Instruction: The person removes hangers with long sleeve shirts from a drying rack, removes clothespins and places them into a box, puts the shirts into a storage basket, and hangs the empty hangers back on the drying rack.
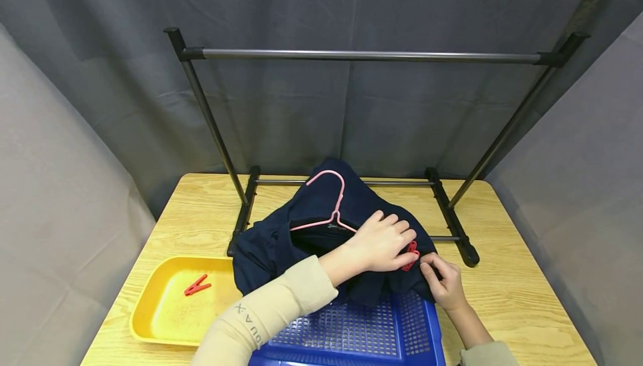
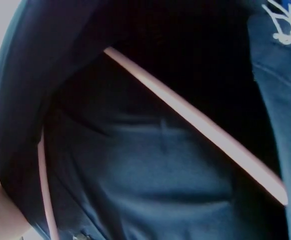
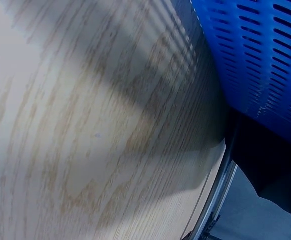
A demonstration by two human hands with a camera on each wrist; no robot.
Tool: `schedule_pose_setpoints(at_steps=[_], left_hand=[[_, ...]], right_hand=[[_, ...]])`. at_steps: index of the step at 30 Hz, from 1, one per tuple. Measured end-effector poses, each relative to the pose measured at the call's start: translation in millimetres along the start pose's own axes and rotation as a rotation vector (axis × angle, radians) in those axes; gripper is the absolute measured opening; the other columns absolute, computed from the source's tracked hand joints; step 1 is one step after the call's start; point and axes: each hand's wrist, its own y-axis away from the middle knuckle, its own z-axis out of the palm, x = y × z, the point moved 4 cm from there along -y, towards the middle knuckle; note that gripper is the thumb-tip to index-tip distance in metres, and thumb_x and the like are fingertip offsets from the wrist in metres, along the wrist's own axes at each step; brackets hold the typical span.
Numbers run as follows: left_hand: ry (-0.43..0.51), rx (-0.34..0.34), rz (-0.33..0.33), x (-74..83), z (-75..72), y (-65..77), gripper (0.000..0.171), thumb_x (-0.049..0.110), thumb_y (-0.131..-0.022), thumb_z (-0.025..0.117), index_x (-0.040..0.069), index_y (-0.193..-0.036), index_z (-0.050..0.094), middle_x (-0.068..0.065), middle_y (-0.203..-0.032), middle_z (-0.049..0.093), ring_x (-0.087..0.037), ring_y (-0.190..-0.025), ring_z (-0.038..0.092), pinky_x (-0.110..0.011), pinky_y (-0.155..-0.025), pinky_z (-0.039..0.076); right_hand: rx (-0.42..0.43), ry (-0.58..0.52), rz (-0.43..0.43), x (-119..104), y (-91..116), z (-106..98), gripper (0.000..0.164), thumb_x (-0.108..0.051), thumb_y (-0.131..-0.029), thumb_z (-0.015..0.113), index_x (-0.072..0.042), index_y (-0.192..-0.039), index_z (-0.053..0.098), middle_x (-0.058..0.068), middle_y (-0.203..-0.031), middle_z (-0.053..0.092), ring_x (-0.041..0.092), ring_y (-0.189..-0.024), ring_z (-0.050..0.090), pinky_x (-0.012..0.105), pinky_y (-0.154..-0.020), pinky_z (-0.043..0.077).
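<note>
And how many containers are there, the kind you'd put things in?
2: a yellow tray on the left in the head view, and a blue basket to its right, partly covered by the dark garment. The garment could hide others.

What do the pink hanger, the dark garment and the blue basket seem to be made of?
Pink hanger: smooth, perhaps plastic or plastic-coated wire, being slim and evenly coloured. Dark garment: soft, fairly matte fabric, judging by its folds; fibre unclear. Blue basket: probably moulded plastic, slightly glossy, with regular perforations.
</note>
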Motion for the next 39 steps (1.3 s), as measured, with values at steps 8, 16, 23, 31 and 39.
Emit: schedule_pose_setpoints(at_steps=[8,16,23,31,39], left_hand=[[0.005,-0.072,-0.005,3.7,0.3,-2.3,0.036,0.052,-0.092,0.037,0.029,-0.105,0.061,0.012,-0.1,0.06,-0.009,-0.093,0.053,-0.028,-0.076,0.038],[0.026,-0.108,0.005,3.7,3.7,-1.9,0.034,0.051,-0.093,0.036,0.031,-0.11,0.058,0.013,-0.104,0.059,-0.008,-0.095,0.053,-0.027,-0.078,0.037],[0.032,-0.089,0.039,4.3,4.5,0.2,0.033,0.049,-0.094,0.036,0.029,-0.11,0.057,0.013,-0.105,0.057,-0.008,-0.092,0.053,-0.027,-0.076,0.036],[0.034,-0.025,0.064,4.4,5.1,3.3,0.031,0.046,-0.096,0.035,0.028,-0.108,0.058,0.014,-0.1,0.056,-0.007,-0.09,0.053,-0.027,-0.077,0.036],[0.057,0.033,0.065,4.3,5.0,4.2,0.025,0.042,-0.095,0.039,0.028,-0.102,0.059,0.015,-0.098,0.058,-0.006,-0.088,0.054,-0.027,-0.078,0.035]], right_hand=[[-0.001,0.014,-0.007,0.8,0.8,0.3,0.034,-0.012,-0.093,0.05,0.008,-0.066,0.054,0.012,-0.06,0.054,0.009,-0.054,0.05,0.018,-0.054,0.041],[-0.006,0.019,-0.015,0.7,1.1,1.2,0.035,-0.013,-0.094,0.05,0.008,-0.066,0.055,0.011,-0.061,0.054,0.009,-0.054,0.051,0.017,-0.055,0.041],[-0.012,0.019,-0.007,0.7,1.9,1.2,0.033,-0.012,-0.093,0.05,0.008,-0.067,0.055,0.012,-0.061,0.055,0.009,-0.055,0.052,0.017,-0.056,0.042],[-0.015,0.031,-0.027,3.7,3.2,1.4,0.035,-0.014,-0.094,0.049,0.007,-0.067,0.056,0.011,-0.061,0.056,0.01,-0.054,0.053,0.017,-0.056,0.043],[-0.023,0.044,-0.036,3.9,3.6,1.6,0.036,-0.016,-0.094,0.049,0.006,-0.067,0.056,0.01,-0.061,0.056,0.009,-0.052,0.051,0.019,-0.053,0.042]])
